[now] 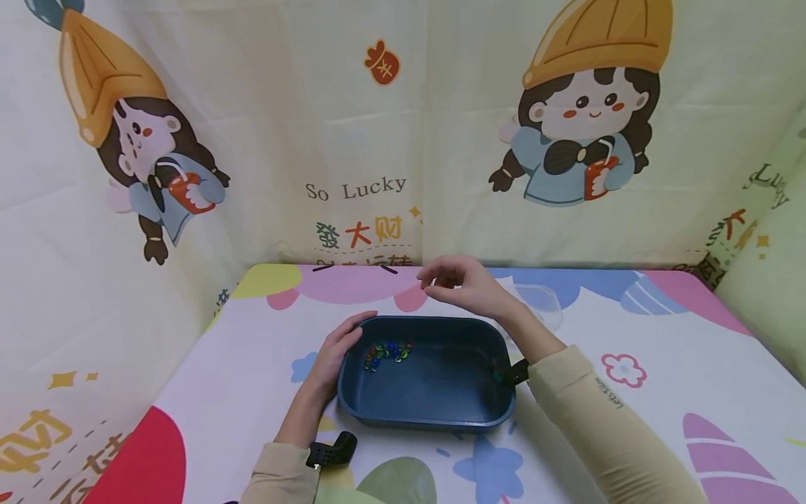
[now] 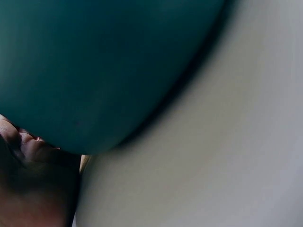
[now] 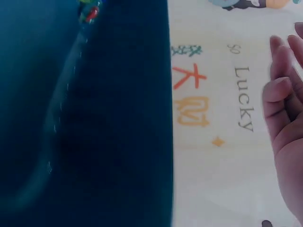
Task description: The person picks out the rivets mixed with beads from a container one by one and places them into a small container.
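Note:
A dark blue rectangular tray (image 1: 434, 399) with rounded corners lies in the middle of the table. Several small coloured glass marbles (image 1: 386, 353) gather in its left part, and a few of them show at the top of the right wrist view. My left hand (image 1: 331, 355) holds the tray at its left end, the thumb by the rim; in the left wrist view the tray wall hides much of this hand. Raised beyond the back right rim, my right hand (image 1: 464, 285) has loosely bent fingers and nothing in them.
A clear plastic container (image 1: 540, 301) stands behind the right forearm. The table is covered with a patterned cloth (image 1: 245, 364), and a printed curtain (image 1: 453, 140) hangs along its back edge. Each wrist carries a dark strap-on camera (image 1: 332, 449).

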{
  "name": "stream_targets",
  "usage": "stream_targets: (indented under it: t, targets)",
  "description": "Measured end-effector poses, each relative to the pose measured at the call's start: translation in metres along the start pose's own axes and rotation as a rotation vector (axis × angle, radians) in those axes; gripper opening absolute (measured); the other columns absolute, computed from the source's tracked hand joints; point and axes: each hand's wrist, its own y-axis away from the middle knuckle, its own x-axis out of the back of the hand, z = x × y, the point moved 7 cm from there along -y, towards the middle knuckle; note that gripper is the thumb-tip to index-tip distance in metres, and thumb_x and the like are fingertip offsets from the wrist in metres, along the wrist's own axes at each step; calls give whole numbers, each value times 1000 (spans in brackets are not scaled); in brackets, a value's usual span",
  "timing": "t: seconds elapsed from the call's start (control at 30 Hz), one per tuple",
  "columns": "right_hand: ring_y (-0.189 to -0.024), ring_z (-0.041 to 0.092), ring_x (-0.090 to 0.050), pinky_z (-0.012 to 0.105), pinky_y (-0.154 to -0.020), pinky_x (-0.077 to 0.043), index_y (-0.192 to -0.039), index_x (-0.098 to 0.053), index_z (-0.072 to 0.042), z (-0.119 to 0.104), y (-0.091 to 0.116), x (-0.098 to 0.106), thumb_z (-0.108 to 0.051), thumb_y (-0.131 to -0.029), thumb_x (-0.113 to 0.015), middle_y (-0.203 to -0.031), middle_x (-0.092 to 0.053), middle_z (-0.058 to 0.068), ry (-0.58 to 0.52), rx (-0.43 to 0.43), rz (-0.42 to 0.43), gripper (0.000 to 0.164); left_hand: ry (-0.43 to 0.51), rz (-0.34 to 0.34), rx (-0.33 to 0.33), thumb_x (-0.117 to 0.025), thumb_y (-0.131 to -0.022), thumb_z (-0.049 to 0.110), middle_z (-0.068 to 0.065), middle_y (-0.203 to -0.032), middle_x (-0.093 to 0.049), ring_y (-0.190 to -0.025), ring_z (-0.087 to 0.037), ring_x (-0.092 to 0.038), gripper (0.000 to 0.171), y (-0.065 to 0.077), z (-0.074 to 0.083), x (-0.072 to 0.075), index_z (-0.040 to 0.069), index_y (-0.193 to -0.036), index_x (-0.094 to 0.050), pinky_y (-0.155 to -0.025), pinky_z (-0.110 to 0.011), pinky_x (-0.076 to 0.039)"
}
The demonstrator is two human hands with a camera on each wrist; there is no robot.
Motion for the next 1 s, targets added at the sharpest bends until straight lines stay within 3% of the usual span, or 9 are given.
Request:
stream_targets:
  t: [0.3, 0.63, 0.8, 1.0]
  targets:
    - [-73, 24, -59, 29, -64, -51, -112, -71, -2, 6, -4, -27, -1, -92, -70, -94, -68, 4, -33, 75, -67, 20, -6, 1, -1, -39, -109, 21, -17, -149, -48, -137, -33, -43, 44, 0, -1, 1, 3, -148, -48, -116, -50, -27]
    - [-78, 20, -63, 31, -72, -56, -115, -70, 1, 15, -6, -51, -4, -92, -71, -94, -70, 9, -32, 65, -163, 24, 8, -13, -13, -39, -109, 20, -21, -147, -49, -136, -37, -43, 45, -1, 1, 1, 1, -148, -47, -116, -52, -27]
    - [-77, 17, -63, 32, -72, -56, -113, -68, 4, 20, -5, -62, -3, -93, -70, -90, -69, 2, -34, 61, -244, 22, 12, -20, -7, -38, -109, 20, -22, -147, -49, -135, -37, -45, 45, -1, 2, 0, 1, -149, -46, -115, -50, -30]
    - [-80, 15, -64, 33, -74, -57, -113, -68, 7, 25, -1, -79, -4, -92, -70, -91, -68, 0, -41, 43, -350, 24, 19, -35, 2, -36, -110, 20, -22, -146, -48, -132, -38, -47, 45, 0, 1, -2, 2, -150, -44, -109, -41, -39]
